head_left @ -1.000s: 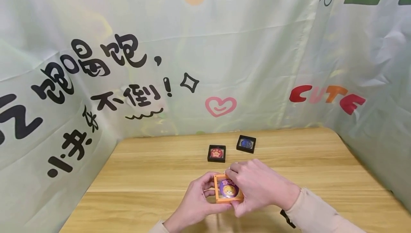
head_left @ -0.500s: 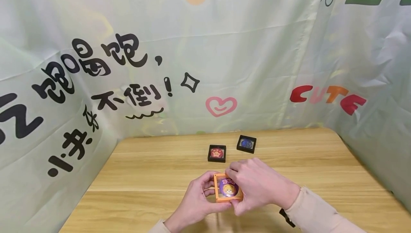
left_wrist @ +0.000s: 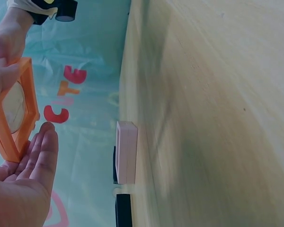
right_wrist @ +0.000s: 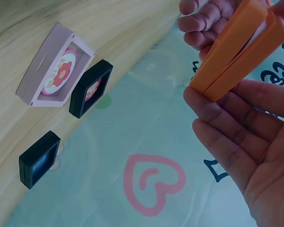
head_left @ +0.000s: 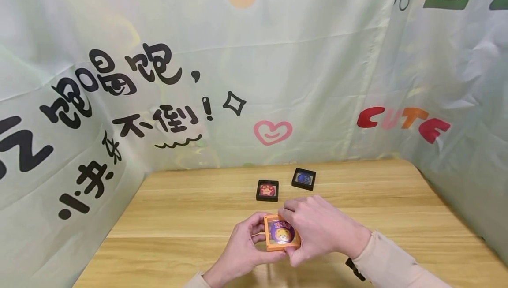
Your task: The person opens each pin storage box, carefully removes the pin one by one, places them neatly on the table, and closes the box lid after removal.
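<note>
An orange square display frame (head_left: 274, 248) with a clear window is held in both hands above the table. Behind the window sits a round purple badge (head_left: 283, 234) with a lion-like face. My left hand (head_left: 243, 246) grips the left side, thumb below and fingers behind. My right hand (head_left: 319, 230) holds the right side and covers the upper right corner. In the right wrist view, the orange frame's (right_wrist: 234, 49) two halves show a wedge-shaped gap along the seam, narrowing toward the lower end.
Two black display frames, one with a red badge (head_left: 267, 190) and one with a blue badge (head_left: 304, 178), lie toward the table's back. A pale pink frame (right_wrist: 59, 68) with a flower badge is on the table, hidden in the head view. A printed curtain (head_left: 309, 80) surrounds the table.
</note>
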`<state>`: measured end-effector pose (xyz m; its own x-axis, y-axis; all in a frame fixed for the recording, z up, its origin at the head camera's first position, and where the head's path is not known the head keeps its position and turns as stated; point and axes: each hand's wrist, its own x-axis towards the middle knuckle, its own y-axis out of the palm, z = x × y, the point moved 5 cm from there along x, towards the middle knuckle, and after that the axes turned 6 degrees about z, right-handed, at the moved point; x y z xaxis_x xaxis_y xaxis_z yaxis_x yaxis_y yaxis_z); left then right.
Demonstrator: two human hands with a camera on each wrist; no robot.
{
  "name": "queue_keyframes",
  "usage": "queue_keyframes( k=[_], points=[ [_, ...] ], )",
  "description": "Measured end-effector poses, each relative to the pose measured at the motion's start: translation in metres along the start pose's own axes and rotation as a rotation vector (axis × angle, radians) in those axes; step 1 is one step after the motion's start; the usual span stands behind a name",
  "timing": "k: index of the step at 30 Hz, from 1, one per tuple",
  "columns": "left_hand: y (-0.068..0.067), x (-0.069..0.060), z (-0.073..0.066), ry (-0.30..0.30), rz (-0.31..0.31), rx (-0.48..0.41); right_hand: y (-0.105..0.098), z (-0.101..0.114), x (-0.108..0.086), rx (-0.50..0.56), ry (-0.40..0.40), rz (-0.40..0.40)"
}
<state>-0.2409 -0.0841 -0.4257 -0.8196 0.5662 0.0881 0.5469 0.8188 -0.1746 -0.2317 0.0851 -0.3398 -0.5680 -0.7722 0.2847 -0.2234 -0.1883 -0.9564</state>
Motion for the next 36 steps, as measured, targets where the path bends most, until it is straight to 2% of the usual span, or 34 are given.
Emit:
queue_keyframes(
  k=[7,19,29,36],
  points=[
    [0.002,0.002,-0.001,-0.014,-0.019,0.008,0.000,-0.006,-0.004,0.051,0.001,-0.030],
    [0.001,0.002,-0.002,-0.012,-0.077,0.040,0.001,-0.013,-0.008,0.056,-0.025,-0.128],
    [-0.001,0.001,0.000,-0.021,-0.093,0.051,0.003,-0.015,-0.008,0.116,-0.025,-0.129],
    [0.000,-0.003,-0.005,0.001,-0.111,0.046,0.004,-0.017,-0.009,0.180,-0.010,-0.123]
  ],
)
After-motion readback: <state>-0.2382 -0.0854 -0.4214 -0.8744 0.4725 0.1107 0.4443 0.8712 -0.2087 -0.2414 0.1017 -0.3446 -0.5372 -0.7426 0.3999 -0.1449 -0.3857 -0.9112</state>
